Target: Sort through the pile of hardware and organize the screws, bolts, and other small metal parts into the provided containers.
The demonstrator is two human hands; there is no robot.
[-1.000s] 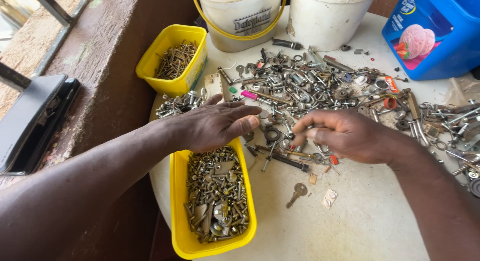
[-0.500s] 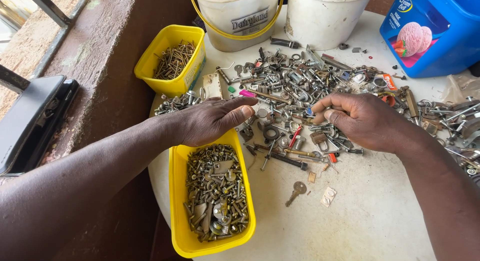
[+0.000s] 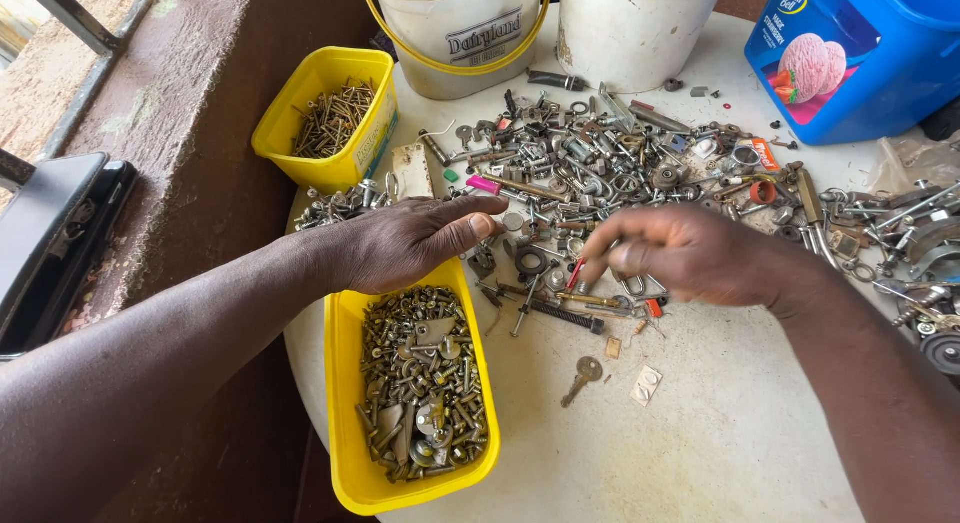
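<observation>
My left hand (image 3: pixel 415 245) hovers palm down over the far end of a yellow tub (image 3: pixel 345 383) filled with bolts and nuts, fingers stretched toward the scrap pile. My right hand (image 3: pixel 690 253) floats above the near edge of a wide heap of mixed metal hardware (image 3: pixel 610 173); its fingertips are pinched together and blurred, and I cannot tell whether a small piece sits between them. A brass key (image 3: pixel 582 378) lies alone on the white round table (image 3: pixel 720 433) below the heap.
A second yellow tub (image 3: pixel 330 118) of nails stands at the table's far left. Two white buckets (image 3: pixel 470 38) (image 3: pixel 635 28) stand at the back, a blue tub (image 3: pixel 860 58) at the far right. A dark ledge and a black case (image 3: pixel 50 243) lie left of the table.
My right hand has pulled back from the heap toward the left, fingertips pinched. My left hand has flattened and stretched out over the bolt tub's far end.
</observation>
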